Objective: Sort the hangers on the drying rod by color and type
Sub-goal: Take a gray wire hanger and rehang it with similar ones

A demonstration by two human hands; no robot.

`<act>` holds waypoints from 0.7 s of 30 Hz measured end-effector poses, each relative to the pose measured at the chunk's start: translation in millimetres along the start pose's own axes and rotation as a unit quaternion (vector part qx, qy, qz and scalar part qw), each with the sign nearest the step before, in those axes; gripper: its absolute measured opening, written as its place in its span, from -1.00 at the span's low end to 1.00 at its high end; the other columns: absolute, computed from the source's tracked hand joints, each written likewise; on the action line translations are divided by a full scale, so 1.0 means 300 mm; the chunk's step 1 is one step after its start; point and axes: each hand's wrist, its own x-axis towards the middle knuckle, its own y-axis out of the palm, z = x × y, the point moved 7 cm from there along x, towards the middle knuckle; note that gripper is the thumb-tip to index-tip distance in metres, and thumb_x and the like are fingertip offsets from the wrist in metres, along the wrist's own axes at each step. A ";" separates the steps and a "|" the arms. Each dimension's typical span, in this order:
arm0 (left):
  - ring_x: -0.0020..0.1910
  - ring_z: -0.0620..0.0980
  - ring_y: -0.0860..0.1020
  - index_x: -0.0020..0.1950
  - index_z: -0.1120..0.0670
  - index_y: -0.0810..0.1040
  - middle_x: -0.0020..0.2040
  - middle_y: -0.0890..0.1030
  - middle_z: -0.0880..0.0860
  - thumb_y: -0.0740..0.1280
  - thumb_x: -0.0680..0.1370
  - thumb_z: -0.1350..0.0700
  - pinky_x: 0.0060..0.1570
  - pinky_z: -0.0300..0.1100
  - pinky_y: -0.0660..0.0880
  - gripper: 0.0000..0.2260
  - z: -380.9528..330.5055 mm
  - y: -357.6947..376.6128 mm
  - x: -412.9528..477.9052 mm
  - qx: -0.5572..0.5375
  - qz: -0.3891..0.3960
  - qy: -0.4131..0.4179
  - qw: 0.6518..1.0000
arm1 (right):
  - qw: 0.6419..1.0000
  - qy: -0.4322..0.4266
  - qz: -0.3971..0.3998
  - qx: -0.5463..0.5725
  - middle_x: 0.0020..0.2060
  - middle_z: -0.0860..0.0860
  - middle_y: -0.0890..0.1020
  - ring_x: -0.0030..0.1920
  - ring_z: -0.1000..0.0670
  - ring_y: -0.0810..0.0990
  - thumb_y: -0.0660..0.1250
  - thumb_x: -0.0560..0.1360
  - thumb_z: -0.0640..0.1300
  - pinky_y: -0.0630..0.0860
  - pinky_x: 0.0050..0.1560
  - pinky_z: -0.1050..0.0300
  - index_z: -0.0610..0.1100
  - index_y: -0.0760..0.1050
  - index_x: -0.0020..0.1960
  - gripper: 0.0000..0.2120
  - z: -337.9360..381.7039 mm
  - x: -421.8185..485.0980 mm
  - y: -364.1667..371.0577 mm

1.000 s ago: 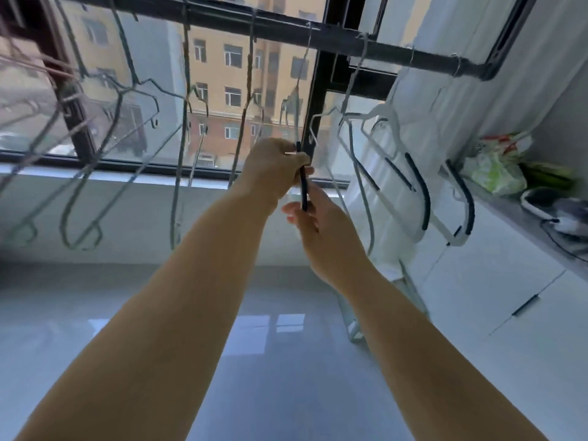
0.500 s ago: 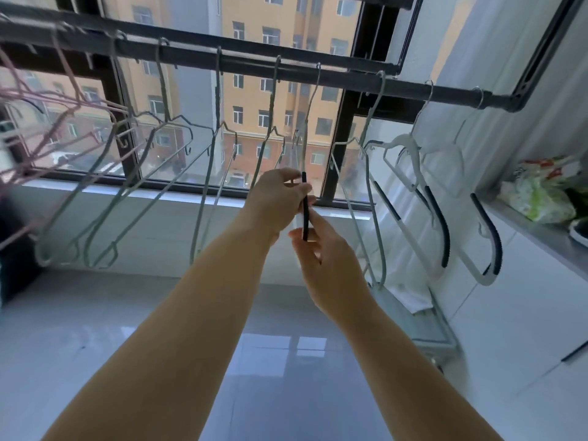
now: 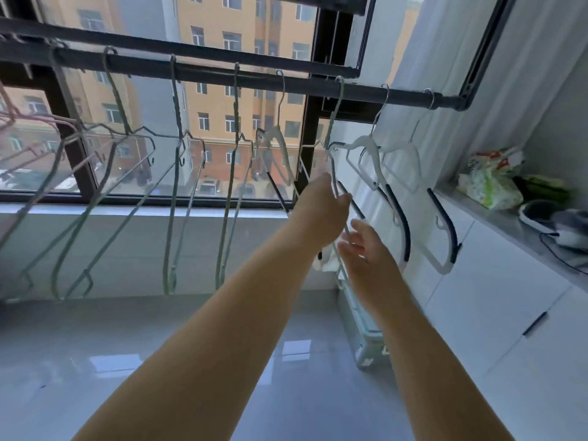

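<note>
A black drying rod (image 3: 359, 90) runs across the window. Several pale green wire hangers (image 3: 173, 198) hang along its left and middle. A white hanger with black grips (image 3: 280, 154) hangs among them. Two more white hangers with black grips (image 3: 397, 173) hang at the right end. Pink hangers (image 3: 19, 128) show at the far left edge. My left hand (image 3: 327, 198) is closed on the shoulder of a green wire hanger (image 3: 335, 122) that hangs just right of the window post. My right hand (image 3: 362, 246) is below it, fingers spread, holding nothing.
A white counter (image 3: 496, 218) along the right wall carries plastic bags (image 3: 490, 183) and a shoe (image 3: 553, 221). A folded rack (image 3: 362, 323) leans on the floor by the cabinets. The window sill (image 3: 127, 211) runs behind the hangers.
Both hands let go of the white hanger's black grip. My left hand moved right and took hold of the green wire hanger; my right hand opened and dropped lower. The view tilted up.
</note>
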 end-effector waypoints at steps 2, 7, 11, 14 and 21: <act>-0.18 0.03 0.44 0.09 0.20 0.38 -0.18 0.45 0.08 0.17 0.59 0.14 -0.31 -0.24 0.33 -0.84 0.010 0.038 0.017 0.029 0.040 -0.029 0.998 | 0.999 -0.035 -0.001 -0.004 -0.12 0.06 0.58 -0.20 0.23 0.51 0.12 0.56 -0.16 0.41 -0.13 0.30 -0.11 0.33 0.33 -0.65 0.001 -0.002 0.015; -0.14 0.03 0.46 0.10 0.25 0.41 -0.04 0.50 0.14 0.19 0.56 0.25 -0.22 -0.21 0.40 -0.86 0.021 0.058 0.055 0.048 0.027 -0.019 0.998 | 0.998 -0.054 -0.009 0.020 -0.23 0.11 0.59 -0.21 0.20 0.60 0.07 0.56 -0.30 0.45 -0.20 0.47 -0.12 0.35 0.34 -0.63 0.005 -0.004 0.014; 0.03 0.09 0.52 0.12 0.23 0.44 0.07 0.54 0.18 0.25 0.54 0.26 -0.01 -0.13 0.44 -0.83 0.043 0.051 0.058 0.018 0.022 -0.036 0.999 | 0.998 -0.048 -0.013 0.040 -0.18 0.06 0.61 -0.31 0.20 0.61 0.04 0.57 -0.30 0.47 -0.21 0.41 -0.06 0.34 0.36 -0.59 0.013 -0.004 0.005; 0.05 0.10 0.54 0.10 0.21 0.47 0.06 0.56 0.17 0.28 0.52 0.26 0.04 -0.11 0.45 -0.84 0.048 0.033 0.057 -0.002 0.008 -0.035 0.999 | 0.997 -0.044 -0.023 0.053 -0.20 0.04 0.57 -0.42 0.18 0.55 0.01 0.58 -0.28 0.46 -0.31 0.39 -0.02 0.30 0.39 -0.58 0.016 0.000 0.016; 0.06 0.13 0.56 0.05 0.20 0.46 0.09 0.54 0.17 0.27 0.50 0.31 0.10 -0.03 0.49 -0.86 0.061 0.017 0.060 -0.015 -0.004 -0.032 0.999 | 0.997 -0.063 -0.042 0.030 -0.14 -0.01 0.55 -0.51 0.16 0.41 -0.04 0.58 -0.29 0.37 -0.43 0.37 0.02 0.27 0.40 -0.55 0.010 0.014 0.040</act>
